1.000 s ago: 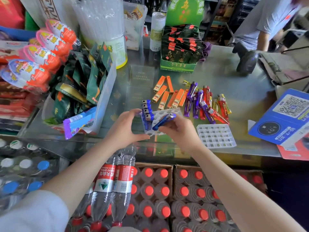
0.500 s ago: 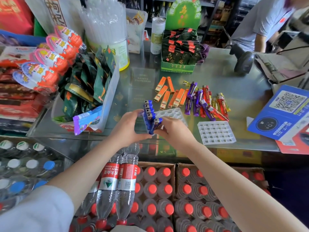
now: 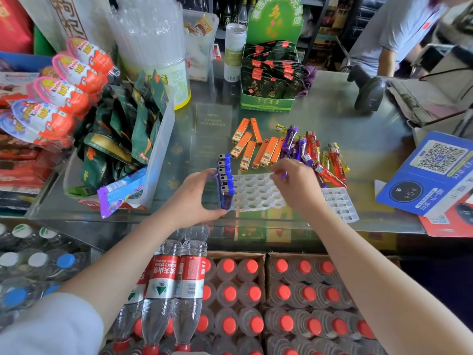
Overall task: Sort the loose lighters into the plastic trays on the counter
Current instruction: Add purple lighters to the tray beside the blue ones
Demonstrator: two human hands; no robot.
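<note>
Fingers (image 3: 277,175) of the right hand (image 3: 297,187) pinch a purple lighter (image 3: 284,174) beyond the tray (image 3: 256,194); left hand (image 3: 194,198) grips the tray's edge beside upright blue lighters (image 3: 224,180). Loose pile (image 3: 307,149) lies nearest the right hand.

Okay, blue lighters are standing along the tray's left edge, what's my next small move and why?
Probably pick one purple lighter from the loose pile: your right hand is already over it, your left hand steadies the tray, the blue lighters fill only its left column, and the holes beside them are open.
</note>
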